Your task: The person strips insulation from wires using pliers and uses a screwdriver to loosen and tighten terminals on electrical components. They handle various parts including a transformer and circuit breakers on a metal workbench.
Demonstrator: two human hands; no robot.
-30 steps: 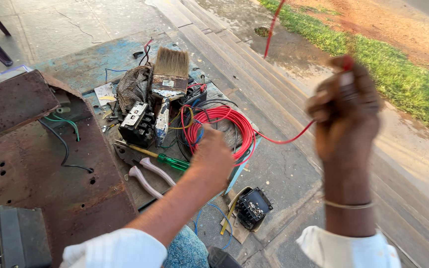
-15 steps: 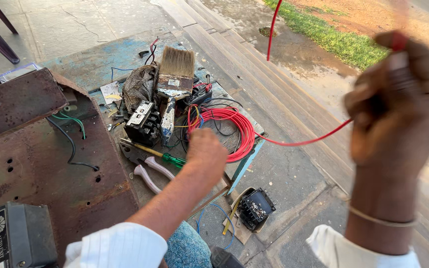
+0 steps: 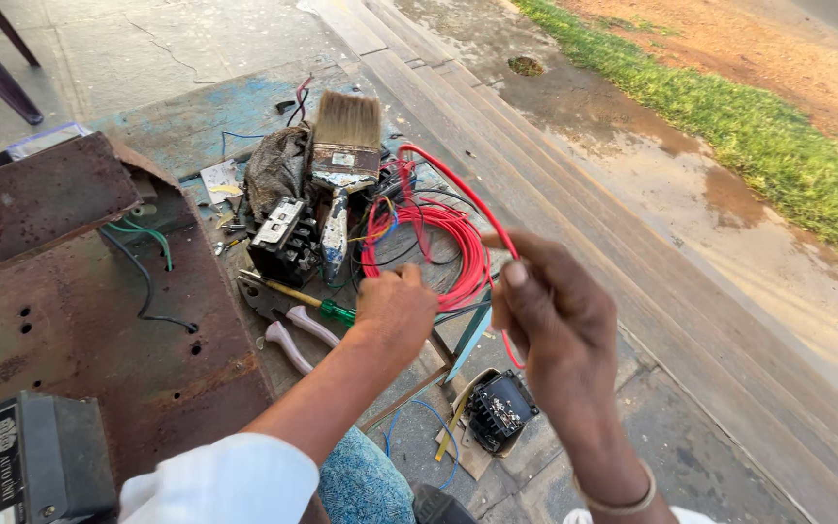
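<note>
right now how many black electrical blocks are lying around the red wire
2. One black contactor block lies left of the paintbrush, beside the red wire coil. The other black block sits on the ground below the right hand. More may be hidden in the pile.

- both arms are bare from the elbow down to the hands.
- the left hand (image 3: 395, 309) wears no ring or glove.
- a white sleeve (image 3: 220, 480), rolled or short, ends above the left elbow.
- the right hand (image 3: 545, 306) is bare too.
- a thin, pale bangle (image 3: 618, 505) circles the right wrist.
- a scrap of white cloth shows below that wrist at the frame's bottom edge.
- blue patterned trousers (image 3: 366, 480) cover the leg between the arms.
</note>
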